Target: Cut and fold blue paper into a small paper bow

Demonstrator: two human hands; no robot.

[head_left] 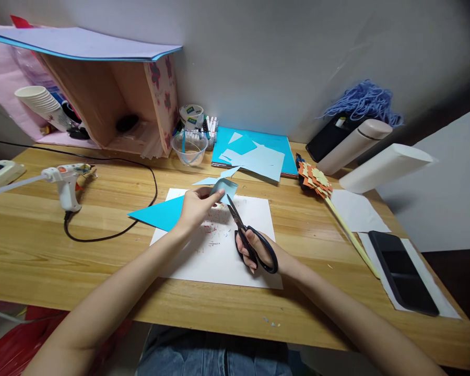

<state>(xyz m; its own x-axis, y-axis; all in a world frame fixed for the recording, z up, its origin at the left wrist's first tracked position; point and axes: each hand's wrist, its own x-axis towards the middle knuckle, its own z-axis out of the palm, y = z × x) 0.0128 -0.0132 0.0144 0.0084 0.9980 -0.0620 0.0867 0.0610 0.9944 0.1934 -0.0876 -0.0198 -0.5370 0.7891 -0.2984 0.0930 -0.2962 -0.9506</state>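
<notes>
My left hand (199, 206) pinches a small piece of light blue paper (227, 189) above the table. My right hand (254, 248) grips black-handled scissors (241, 224), fingers through the loops. The scissor tips point up at the lower right edge of the light blue paper; whether they touch it I cannot tell. Under both hands lies a white sheet (254, 271) flecked with coloured marks. A bright blue paper triangle (160, 213) sits by my left wrist, partly covered by it. Pale blue scraps (207, 181) lie just behind the held paper.
A glue gun (68, 185) with its black cord stands at left, near an open box (162, 104). Behind are a clear plastic cup (190, 149) and blue sheets (285, 151). On the right are a yellow stick (352, 235), a phone (403, 271) and a pale bottle (352, 146).
</notes>
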